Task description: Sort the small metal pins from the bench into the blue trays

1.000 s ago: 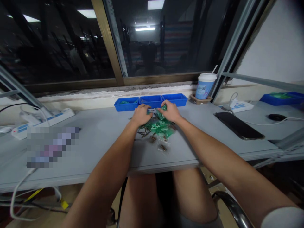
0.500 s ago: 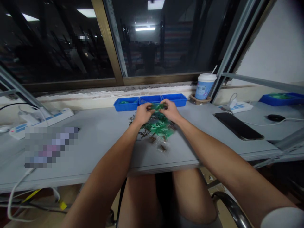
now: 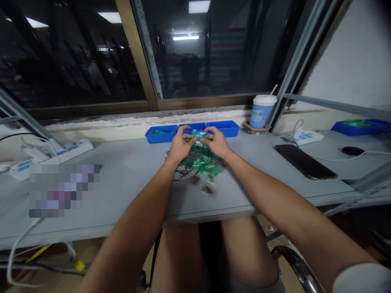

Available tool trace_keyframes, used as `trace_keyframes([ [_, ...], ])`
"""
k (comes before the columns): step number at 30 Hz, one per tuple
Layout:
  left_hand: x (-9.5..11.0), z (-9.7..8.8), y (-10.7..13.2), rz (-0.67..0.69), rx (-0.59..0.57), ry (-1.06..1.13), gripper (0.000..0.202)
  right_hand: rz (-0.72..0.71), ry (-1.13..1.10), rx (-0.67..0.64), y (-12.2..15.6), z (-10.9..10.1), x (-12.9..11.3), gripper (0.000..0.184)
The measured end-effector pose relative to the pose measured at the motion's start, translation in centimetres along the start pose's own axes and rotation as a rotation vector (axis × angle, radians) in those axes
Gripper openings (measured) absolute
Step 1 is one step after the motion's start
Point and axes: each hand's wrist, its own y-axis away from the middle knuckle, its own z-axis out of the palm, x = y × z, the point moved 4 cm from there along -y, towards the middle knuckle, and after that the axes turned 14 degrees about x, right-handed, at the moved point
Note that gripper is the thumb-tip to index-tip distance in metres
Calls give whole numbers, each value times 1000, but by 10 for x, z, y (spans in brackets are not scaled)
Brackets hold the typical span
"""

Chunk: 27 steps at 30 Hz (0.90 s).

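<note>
Between both hands, just in front of the blue trays, is a small green-tinted clear plastic bag. My left hand pinches its left side, with thumb and fingers closed on the edge. On the right side my right hand grips the same bag. Below them lies a heap of green plastic bags, with loose metal screws to its left. Nearer to me are small clear bags with brownish metal pieces. What is inside the held bag is too blurred to tell.
Three blue trays line the back of the grey table; the left one holds green bags. A lidded cup stands behind to the right. A black phone and power strips lie at the sides. Another blue tray sits far right.
The held bag has tilted up and now shows its flat face more plainly. My left hand's fingers have lifted and spread a little. The heap looks the same.
</note>
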Motion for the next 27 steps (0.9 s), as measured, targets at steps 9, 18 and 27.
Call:
trace_keyframes([
  [9, -1, -14, -8, -80, 34, -164, 24, -51, 234, 68, -2, -5, 2, 39],
  [18, -30, -60, -34, -155, 267, -207, 54, -117, 459, -22, 1, -6, 0, 40],
  [27, -44, -66, -37, -215, 187, -523, 71, -87, 552, -117, 0, -2, 7, 34],
])
